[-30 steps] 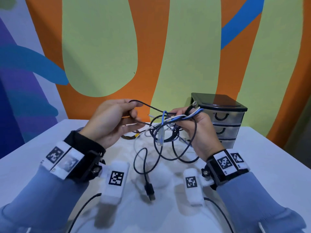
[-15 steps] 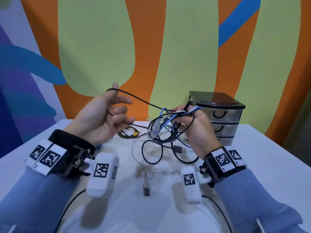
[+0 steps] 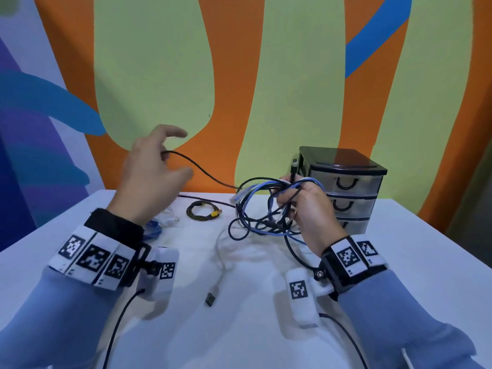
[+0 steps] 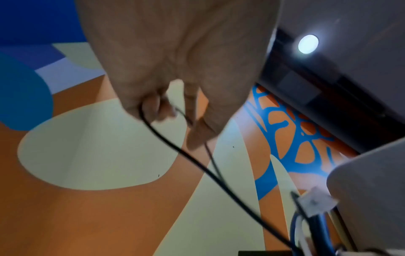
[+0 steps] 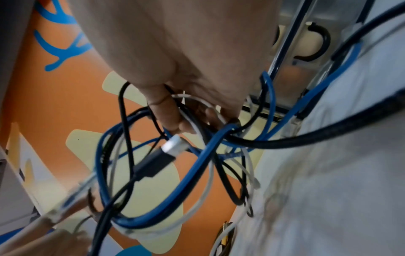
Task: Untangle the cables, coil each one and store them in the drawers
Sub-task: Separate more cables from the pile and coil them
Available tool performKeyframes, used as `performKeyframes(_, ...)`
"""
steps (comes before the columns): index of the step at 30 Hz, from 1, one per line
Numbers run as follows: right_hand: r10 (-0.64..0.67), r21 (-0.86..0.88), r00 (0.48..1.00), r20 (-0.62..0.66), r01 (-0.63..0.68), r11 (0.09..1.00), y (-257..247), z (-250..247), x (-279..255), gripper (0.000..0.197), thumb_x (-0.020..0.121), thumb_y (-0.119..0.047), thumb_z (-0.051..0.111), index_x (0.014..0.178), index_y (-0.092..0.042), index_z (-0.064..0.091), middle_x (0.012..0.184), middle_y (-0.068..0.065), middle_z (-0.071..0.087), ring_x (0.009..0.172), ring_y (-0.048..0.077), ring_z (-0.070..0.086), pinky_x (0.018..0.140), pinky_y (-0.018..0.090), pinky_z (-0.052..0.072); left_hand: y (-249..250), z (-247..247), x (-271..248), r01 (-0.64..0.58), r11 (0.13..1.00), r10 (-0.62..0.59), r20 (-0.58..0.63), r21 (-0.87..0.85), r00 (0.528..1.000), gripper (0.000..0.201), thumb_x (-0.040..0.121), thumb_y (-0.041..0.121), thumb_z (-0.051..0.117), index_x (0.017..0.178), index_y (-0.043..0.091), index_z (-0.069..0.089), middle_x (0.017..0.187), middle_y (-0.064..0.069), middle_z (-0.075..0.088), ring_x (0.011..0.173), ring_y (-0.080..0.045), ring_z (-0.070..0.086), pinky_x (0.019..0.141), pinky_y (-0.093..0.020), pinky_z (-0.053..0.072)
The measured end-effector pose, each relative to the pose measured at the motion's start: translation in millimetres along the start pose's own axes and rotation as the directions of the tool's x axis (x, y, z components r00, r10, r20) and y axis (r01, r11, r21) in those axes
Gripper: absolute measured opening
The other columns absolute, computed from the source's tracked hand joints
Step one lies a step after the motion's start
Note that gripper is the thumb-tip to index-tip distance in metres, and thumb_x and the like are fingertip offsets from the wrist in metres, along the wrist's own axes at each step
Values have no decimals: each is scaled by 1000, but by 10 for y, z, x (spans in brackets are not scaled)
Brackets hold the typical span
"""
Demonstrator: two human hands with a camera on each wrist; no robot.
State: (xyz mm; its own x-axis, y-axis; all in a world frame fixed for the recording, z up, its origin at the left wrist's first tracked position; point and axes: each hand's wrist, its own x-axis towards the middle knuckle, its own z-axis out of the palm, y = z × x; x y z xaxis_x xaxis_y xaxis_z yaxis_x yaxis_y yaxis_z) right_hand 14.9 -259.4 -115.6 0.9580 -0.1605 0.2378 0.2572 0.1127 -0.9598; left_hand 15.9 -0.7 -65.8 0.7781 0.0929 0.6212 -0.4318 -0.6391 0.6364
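Fingers [image 3: 288,199] around unlabelled cable tangle [image 3: 262,209]

The left hand [image 3: 149,171] has moved up and away from the cable bundle [image 3: 262,206] — farther left. The black cable [image 3: 202,169] it pinches now stretches longer from the bundle.

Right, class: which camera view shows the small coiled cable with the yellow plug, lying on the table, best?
The head view: the small coiled cable lies whole on the white table, between the two hands. The left wrist view does not show it. The right wrist view catches, at most, a blurred yellow scrap at its bottom edge.
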Motion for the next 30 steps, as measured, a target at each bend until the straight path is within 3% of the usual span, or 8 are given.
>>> performKeyframes(2, 52, 4, 998, -25, -52, 999, 22, 14, 4, 27, 90, 11, 54, 89, -15, 62, 74, 3, 60, 61, 17, 49, 57, 27, 34, -17, 34, -23, -8, 999, -3, 215, 52, 977, 79, 85, 7, 69, 143, 56, 46, 124, -4, 40, 104, -18, 53, 88, -34, 45)
performKeyframes(5, 82, -21, 995, -62, -84, 996, 18, 56, 2, 23, 90, 8, 55, 89, -13, 64, 71, 3, 57, 61, 18, 48, 60, 30, 35, -17, 125, -82, -96, 984, 58, 235, 153, 970, 77, 83, 9, 68, 143, 54, 49, 138, 2, 30, 128, -16, 34, 110, -47, 36)
performKeyframes(10, 110, -54, 988, -106, -117, 992, 17, 73, -14, 24, 90, 8, 51, 89, -12, 65, 66, 3, 56, 56, 17, 46, 55, 27, 34, 106, 158, -120, -228, 965, 246, 144, -133, 958, 28, 74, 15, 63, 99, 27, 68, 95, 6, 64, 85, -13, 61, 75, -31, 45)
performKeyframes(13, 110, -49, 983, -146, -119, 992, 15, 66, 0, 31, 92, 9, 44, 78, -11, 64, 71, 11, 53, 54, 19, 44, 49, 26, 29, 124, 140, -148, -90, 990, 134, 490, -112, 861, 13, 82, 16, 81, 88, 23, 71, 80, -2, 72, 77, -26, 66, 66, -31, 48)
performKeyframes(17, 90, -110, 985, -150, -107, 988, 36, 75, -4, 37, 94, 2, 48, 65, -14, 63, 75, 16, 54, 57, 21, 43, 54, 29, 31, 130, 211, -247, -15, 1000, 25, 697, -21, 716, 39, 69, 51, 95, 94, 25, 79, 89, 9, 77, 85, -10, 69, 78, -31, 53)
performKeyframes(22, 123, -191, 987, -106, -142, 971, 78, 60, 10, 20, 89, -31, 68, 76, -17, 64, 81, 4, 62, 73, 22, 52, 70, 36, 40, 110, 364, -284, -91, 993, 21, 630, 80, 777, 27, 73, 40, 96, 88, 26, 79, 83, 10, 77, 78, -7, 70, 71, -29, 55)
performKeyframes(27, 113, -356, 992, -55, -125, 926, 109, 92, 19, 75, 60, -95, 68, 83, -26, 51, 78, 13, 55, 76, 22, 52, 97, 53, 52, 74, 332, -212, -62, 998, 49, 487, 10, 872, 24, 91, 34, 75, 73, 20, 80, 67, 3, 75, 62, -15, 67, 70, -41, 58)
performKeyframes(30, 63, -345, 991, -115, -99, 933, 23, 110, -57, 74, 63, -90, 71, 64, -29, 30, 61, 2, 31, 67, 24, 35, 73, 40, 40, 52, 334, -185, 10, 994, 41, 464, -107, 885, 26, 94, 35, 80, 77, 15, 76, 60, 4, 63, 56, -16, 55, 64, -35, 50)
